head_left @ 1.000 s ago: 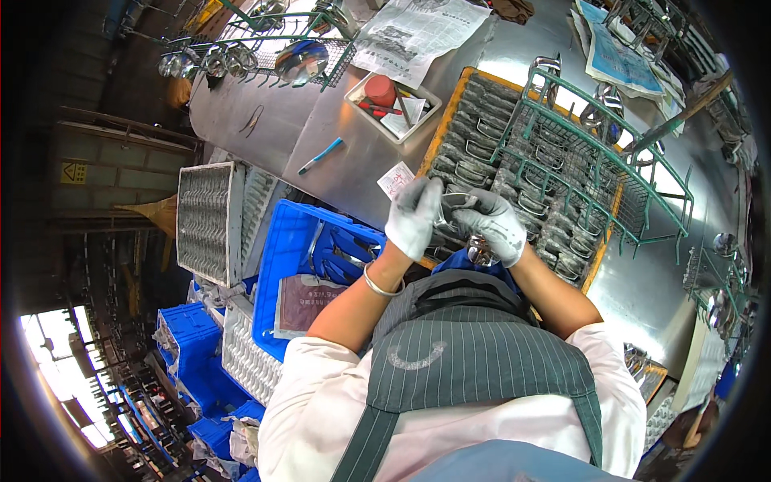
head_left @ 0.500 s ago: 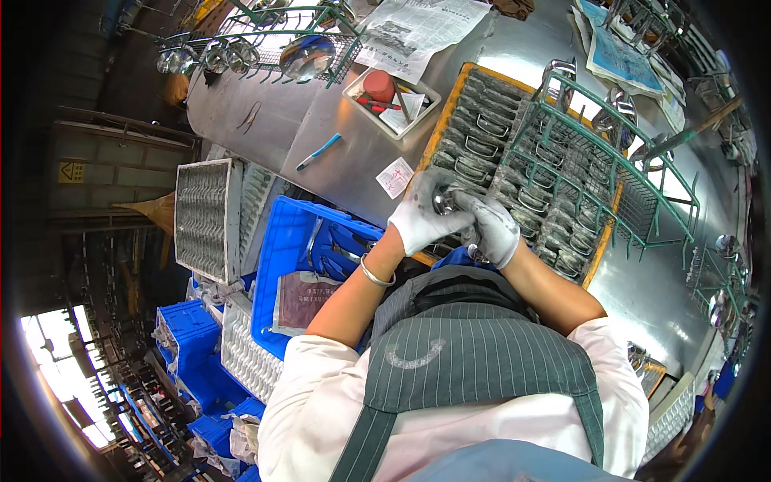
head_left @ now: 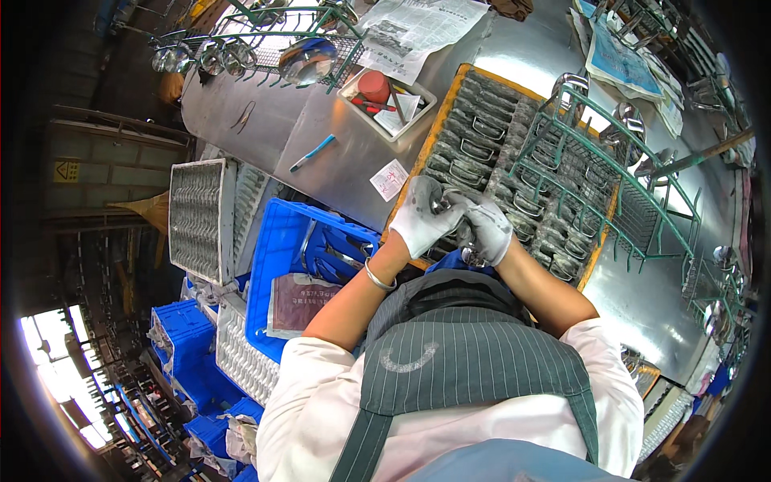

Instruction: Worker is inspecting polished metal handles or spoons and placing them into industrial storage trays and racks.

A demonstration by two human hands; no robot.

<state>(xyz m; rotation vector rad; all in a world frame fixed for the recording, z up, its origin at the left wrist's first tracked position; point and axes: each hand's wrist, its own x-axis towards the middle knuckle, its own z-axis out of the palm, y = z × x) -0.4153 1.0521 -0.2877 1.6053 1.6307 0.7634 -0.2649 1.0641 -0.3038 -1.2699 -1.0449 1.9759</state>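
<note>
Both hands wear white gloves with grey smudges and meet over the near-left part of a grey moulded tray with an orange rim (head_left: 441,120). A small shiny metal part (head_left: 474,255) is held between them, mostly covered by the fingers, so its exact kind cannot be made out. My left hand (head_left: 422,218) curls round its upper end, where a bit of bright metal shows. My right hand (head_left: 490,228) is closed beside it, with the lower end poking out under the fingers. Curved metal handles (head_left: 477,150) lie in the tray's slots.
A green wire rack (head_left: 634,221) overhangs the tray's right side. To the left stands a blue bin (head_left: 259,273) with metal parts. On the metal table lie a blue pen (head_left: 312,153), a paper slip (head_left: 389,180), a white box of tools (head_left: 427,103) and newspaper (head_left: 418,36).
My fingers have shifted slightly on the metal part, and less of its upper end shows. The whole view has moved a little; the tray and rack stand as before.
</note>
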